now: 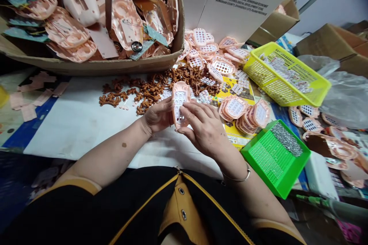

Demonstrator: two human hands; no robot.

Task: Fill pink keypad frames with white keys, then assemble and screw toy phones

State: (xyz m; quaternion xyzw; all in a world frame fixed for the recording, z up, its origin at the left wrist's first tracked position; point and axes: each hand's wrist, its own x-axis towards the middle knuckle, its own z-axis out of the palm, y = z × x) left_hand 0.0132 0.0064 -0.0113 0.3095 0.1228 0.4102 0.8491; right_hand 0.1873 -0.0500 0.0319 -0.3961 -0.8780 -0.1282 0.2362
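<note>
Fingers of both hands, left hand (pixel 157 116) and right hand (pixel 204 127), closed around a glossy pink oval plastic shell (pixel 179 103).

Single head-worn camera: looks forward and steeply down from close above the cluttered white-covered counter (pixel 77 122), near the person's chest.

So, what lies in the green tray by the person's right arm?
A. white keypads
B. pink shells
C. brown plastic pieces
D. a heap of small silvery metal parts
D: the green tray holds only a heap of small silvery metal parts along its far side.
</note>
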